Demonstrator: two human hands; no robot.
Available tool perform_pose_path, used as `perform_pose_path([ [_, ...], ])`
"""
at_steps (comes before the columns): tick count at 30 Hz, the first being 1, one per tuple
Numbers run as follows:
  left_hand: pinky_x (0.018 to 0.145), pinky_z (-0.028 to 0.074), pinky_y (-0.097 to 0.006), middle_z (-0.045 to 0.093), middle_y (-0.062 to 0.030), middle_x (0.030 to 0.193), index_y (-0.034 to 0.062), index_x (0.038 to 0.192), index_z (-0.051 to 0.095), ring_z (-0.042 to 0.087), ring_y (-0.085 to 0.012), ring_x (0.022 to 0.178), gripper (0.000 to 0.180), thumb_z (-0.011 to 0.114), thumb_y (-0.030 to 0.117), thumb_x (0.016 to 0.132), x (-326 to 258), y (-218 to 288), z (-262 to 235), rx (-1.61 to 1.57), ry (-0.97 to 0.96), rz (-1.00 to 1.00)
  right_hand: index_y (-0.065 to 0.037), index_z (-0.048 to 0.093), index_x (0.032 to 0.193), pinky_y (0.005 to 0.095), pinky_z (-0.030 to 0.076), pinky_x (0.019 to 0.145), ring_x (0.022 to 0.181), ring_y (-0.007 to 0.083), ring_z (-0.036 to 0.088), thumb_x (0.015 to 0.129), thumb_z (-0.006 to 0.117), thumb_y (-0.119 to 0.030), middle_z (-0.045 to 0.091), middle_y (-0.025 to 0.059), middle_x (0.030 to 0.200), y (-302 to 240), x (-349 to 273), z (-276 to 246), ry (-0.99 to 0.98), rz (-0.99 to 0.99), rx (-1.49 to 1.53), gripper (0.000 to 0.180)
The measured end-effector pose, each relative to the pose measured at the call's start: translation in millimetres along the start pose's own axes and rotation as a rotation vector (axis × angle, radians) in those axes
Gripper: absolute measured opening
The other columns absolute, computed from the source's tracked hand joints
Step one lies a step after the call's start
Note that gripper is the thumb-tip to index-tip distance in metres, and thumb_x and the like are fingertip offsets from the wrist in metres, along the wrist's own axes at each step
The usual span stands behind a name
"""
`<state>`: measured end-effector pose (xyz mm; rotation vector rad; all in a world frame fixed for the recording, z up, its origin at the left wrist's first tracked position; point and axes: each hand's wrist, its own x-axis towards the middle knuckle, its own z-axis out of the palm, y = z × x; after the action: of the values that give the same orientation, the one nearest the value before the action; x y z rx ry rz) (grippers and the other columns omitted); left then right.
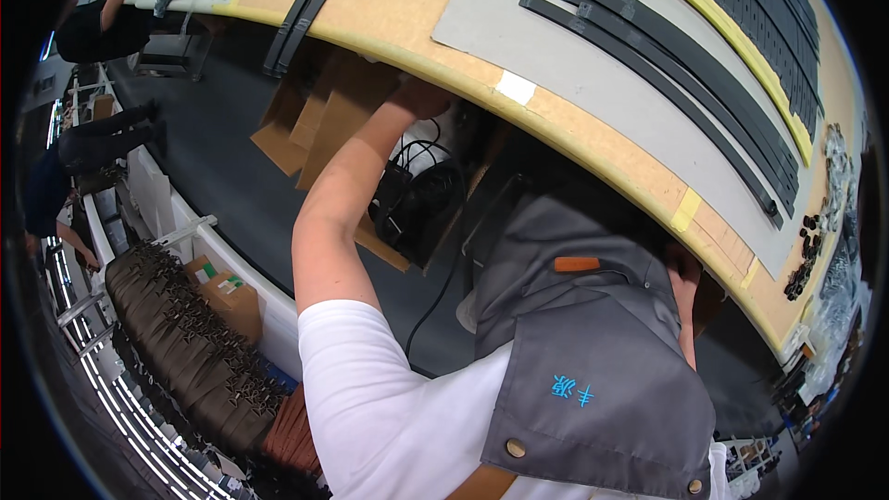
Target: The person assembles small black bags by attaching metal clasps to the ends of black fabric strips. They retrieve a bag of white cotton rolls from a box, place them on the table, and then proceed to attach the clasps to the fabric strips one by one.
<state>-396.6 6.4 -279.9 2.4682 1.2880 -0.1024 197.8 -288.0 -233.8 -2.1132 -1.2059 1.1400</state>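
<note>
My left hand (pixel 423 97) reaches under the front edge of the worktable, at an open cardboard box (pixel 333 116). Its fingers are hidden, so what they touch or hold does not show. Just below that hand, black cables and dark parts (pixel 421 194) lie in the box beside something white. Beside my grey apron (pixel 593 352), my right hand (pixel 683 270) hangs low under the table edge at the right. Its fingers are mostly in shadow, and I cannot make out anything in them.
On the worktable (pixel 407 9) lie several long black strips (pixel 667 83), yellow-edged black slats (pixel 750 18) and small black parts (pixel 804 259). Two more strips (pixel 310 9) overhang its front edge. Behind me at left stands a white bin (pixel 259 315) with dark bundled straps (pixel 185 333). Other people (pixel 102 23) are farther left.
</note>
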Motion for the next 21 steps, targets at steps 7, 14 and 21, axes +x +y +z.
perform_pose_path([
  [7,0.115,0.045,-0.049,0.064,-0.0220,0.136,0.0022,0.131,0.067,0.055,-0.0412,0.135,0.047,0.067,0.006,0.084,-5.6,-9.1,-1.8,0.054,0.134,-0.010,0.003,0.059,0.139,0.0376,0.048,0.106,0.121,0.0259,0.064,0.099,0.071,-0.004,0.066,0.0167,0.132,25.0,9.8,-3.9,-0.023,-0.126,-0.059,0.042],
  [14,0.116,0.043,-0.050,0.063,-0.0231,0.139,0.0027,0.133,0.065,0.054,-0.0414,0.136,0.047,0.067,0.008,0.086,-14.3,-14.7,-5.3,0.040,0.278,0.002,0.005,0.064,0.132,0.0365,0.049,0.104,0.116,0.0244,0.066,0.099,0.069,-0.002,0.071,0.0154,0.124,6.9,7.6,-4.6,-0.045,-0.136,-0.114,0.034],
  [21,0.113,0.046,-0.048,0.062,-0.0235,0.141,0.0037,0.135,0.064,0.056,-0.0398,0.134,0.046,0.065,0.011,0.090,-20.6,-21.4,-18.0,-0.027,0.250,-0.073,0.004,0.064,0.132,0.0361,0.049,0.104,0.116,0.0245,0.067,0.099,0.069,-0.002,0.071,0.0149,0.124,-10.0,3.6,1.4,-0.020,-0.056,-0.014,0.034],
])
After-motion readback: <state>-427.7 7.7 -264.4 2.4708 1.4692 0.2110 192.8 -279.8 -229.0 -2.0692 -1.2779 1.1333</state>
